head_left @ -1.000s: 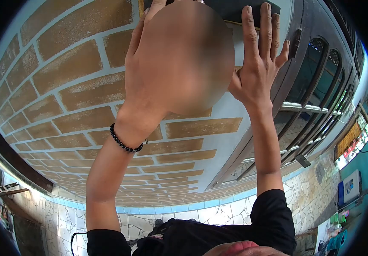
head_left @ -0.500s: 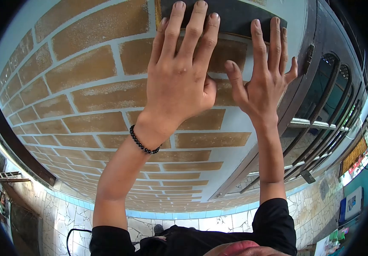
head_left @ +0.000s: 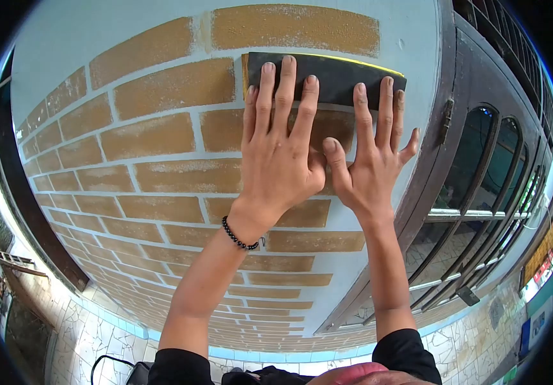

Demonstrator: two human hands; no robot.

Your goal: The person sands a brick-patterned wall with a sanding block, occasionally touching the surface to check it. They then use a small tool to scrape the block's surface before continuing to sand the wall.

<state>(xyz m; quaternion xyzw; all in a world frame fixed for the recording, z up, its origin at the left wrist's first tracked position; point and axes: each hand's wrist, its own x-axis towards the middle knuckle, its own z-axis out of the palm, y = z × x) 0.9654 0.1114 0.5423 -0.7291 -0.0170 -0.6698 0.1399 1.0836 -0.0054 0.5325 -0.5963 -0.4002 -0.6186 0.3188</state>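
A flat black rectangular piece (head_left: 340, 80) with a yellow upper edge lies against a wall (head_left: 161, 131) with a brown brick pattern and pale joints. My left hand (head_left: 279, 160), a black bead bracelet (head_left: 238, 237) at its wrist, is open, its spread fingertips on the piece's left part. On the right part rest several fingertips of my right hand (head_left: 372, 170), also open, with its little finger sticking out to the side. Both thumbs are below the piece, close to each other. The back of the piece is hidden against the wall.
To the right stands a dark wooden door frame (head_left: 440, 128) with barred glass panes (head_left: 472, 157). A dark post (head_left: 39, 212) borders the wall on the left. Below is a floor of pale irregular tiles (head_left: 90, 327), with a black cord (head_left: 100, 362) near my left arm.
The view has tilted up, so more wall shows above the black piece. Piece and hands appear lower in the picture. Both hands stay flat on the piece.
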